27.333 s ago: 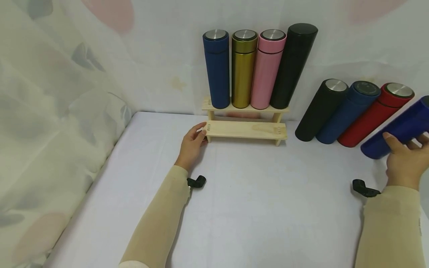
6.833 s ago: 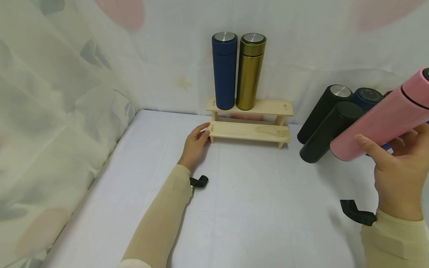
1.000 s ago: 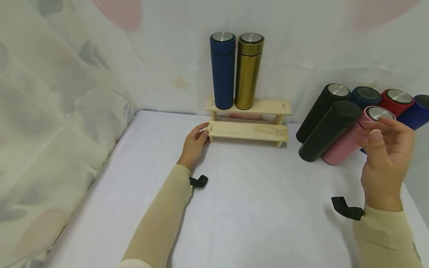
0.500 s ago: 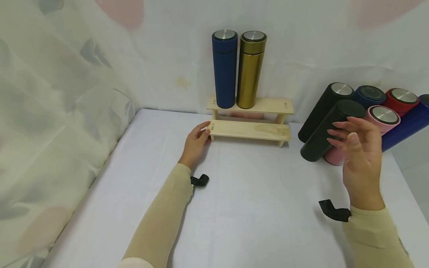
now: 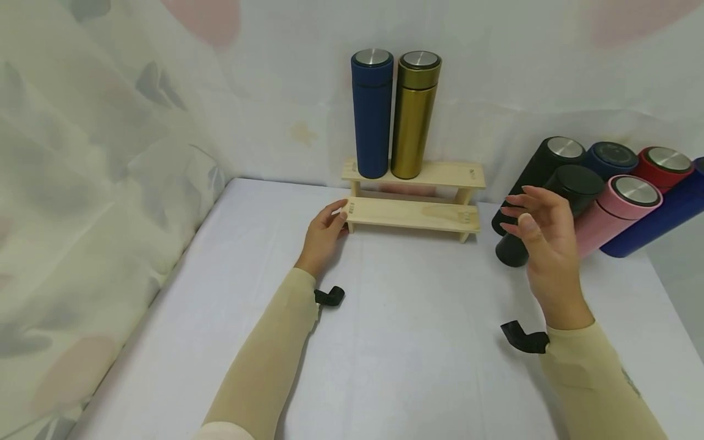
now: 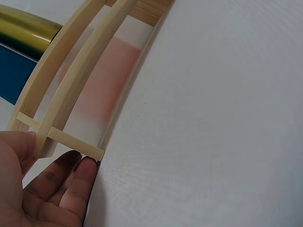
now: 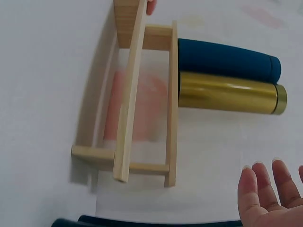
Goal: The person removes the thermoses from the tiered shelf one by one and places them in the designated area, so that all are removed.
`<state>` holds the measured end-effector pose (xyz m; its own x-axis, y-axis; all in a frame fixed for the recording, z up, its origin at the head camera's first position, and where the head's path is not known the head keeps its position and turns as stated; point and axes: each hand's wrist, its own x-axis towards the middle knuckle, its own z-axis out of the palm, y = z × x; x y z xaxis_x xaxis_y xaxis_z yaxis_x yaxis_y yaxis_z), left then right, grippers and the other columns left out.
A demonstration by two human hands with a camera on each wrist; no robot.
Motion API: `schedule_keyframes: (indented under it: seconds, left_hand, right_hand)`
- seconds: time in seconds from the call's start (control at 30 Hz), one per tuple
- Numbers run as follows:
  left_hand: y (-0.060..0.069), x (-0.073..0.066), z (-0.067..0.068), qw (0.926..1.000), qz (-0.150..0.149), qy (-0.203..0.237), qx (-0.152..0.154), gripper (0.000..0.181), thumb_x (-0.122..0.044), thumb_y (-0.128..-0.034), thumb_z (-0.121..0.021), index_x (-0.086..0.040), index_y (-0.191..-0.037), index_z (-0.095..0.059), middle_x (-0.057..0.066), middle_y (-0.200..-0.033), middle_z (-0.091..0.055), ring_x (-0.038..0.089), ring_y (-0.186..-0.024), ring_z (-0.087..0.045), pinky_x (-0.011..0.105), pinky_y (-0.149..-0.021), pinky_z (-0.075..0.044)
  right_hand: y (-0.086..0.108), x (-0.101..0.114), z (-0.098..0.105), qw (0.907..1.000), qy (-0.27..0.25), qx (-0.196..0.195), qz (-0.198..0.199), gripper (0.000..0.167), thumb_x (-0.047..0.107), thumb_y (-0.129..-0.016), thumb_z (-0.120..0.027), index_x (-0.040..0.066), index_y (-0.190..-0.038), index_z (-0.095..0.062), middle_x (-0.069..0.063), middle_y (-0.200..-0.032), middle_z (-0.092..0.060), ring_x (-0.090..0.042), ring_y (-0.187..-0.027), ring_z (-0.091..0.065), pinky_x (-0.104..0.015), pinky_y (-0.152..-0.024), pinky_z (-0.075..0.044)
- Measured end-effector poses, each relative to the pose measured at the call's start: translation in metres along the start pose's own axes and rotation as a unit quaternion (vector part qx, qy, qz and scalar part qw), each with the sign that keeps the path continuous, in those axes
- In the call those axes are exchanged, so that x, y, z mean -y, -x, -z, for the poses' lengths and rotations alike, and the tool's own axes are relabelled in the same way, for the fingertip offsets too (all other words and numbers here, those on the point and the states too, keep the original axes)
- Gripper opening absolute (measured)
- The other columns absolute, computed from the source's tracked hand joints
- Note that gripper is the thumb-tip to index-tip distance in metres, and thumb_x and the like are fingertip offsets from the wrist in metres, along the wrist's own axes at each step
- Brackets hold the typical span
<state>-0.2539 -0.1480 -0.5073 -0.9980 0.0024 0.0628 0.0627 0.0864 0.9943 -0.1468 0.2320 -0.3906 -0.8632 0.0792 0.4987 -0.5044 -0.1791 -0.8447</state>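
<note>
My left hand [image 5: 321,237] pinches the left end of the two-tier wooden rack [image 5: 412,214]; in the left wrist view the thumb [image 6: 21,144] is at the lower board and the fingers curl by its leg. On the rack's upper board stand a blue thermos flask [image 5: 372,116] and a gold thermos flask [image 5: 416,116], side by side at its left. My right hand [image 5: 550,256] is in the air with loosely bent fingers, holding nothing. From the head view it partly covers a black flask [image 5: 576,183]. Beside that flask is a pink flask [image 5: 616,211].
Behind the pink and black flasks, another black flask [image 5: 544,162], a blue one [image 5: 612,157], a red one [image 5: 664,166] and a dark-blue one [image 5: 654,223] stand at the right. White cloth [image 5: 407,342] covers the table, and a patterned curtain [image 5: 110,214] hangs at the left.
The pink and one black flask have gone from the rack's upper board to the table at right. My right hand has let go of the pink flask and moved left; my left hand stays.
</note>
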Motion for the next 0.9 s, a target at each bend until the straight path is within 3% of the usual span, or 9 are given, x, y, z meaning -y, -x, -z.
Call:
schedule_keyframes:
  seconds: [0.43,0.63,0.9]
  left_hand:
    - [-0.001,0.001,0.0,1.0,-0.003,-0.006,0.001,0.038,-0.026,-0.116,-0.06,-0.024,-0.154,-0.063,0.014,-0.15,-0.061,0.024,-0.129,-0.065,0.037,-0.104,-0.059]
    - [-0.001,0.001,0.001,1.0,-0.001,0.0,0.004,0.039,-0.026,-0.116,-0.06,-0.024,-0.155,-0.063,0.014,-0.15,-0.061,0.025,-0.128,-0.065,0.037,-0.104,-0.059]
    - [-0.001,0.002,0.001,1.0,0.0,-0.003,0.001,0.039,-0.026,-0.1159,-0.06,-0.024,-0.155,-0.063,0.012,-0.151,-0.06,0.025,-0.129,-0.065,0.037,-0.104,-0.059]
  right_hand:
    - [-0.025,-0.013,-0.025,0.9973,0.061,0.03,-0.029,0.054,-0.001,-0.104,-0.067,0.009,-0.154,-0.049,-0.019,-0.145,-0.052,-0.035,-0.13,-0.053,-0.027,-0.095,-0.051]
    - [-0.038,-0.021,-0.034,0.9944,0.095,0.029,-0.037,0.059,0.003,-0.101,-0.074,0.007,-0.154,-0.048,-0.016,-0.143,-0.052,-0.033,-0.128,-0.055,-0.026,-0.097,-0.052]
    - [-0.054,-0.035,-0.041,0.9836,0.167,0.041,-0.054,0.064,0.016,-0.102,-0.079,0.012,-0.156,-0.045,-0.011,-0.144,-0.053,-0.033,-0.128,-0.055,-0.027,-0.099,-0.053]
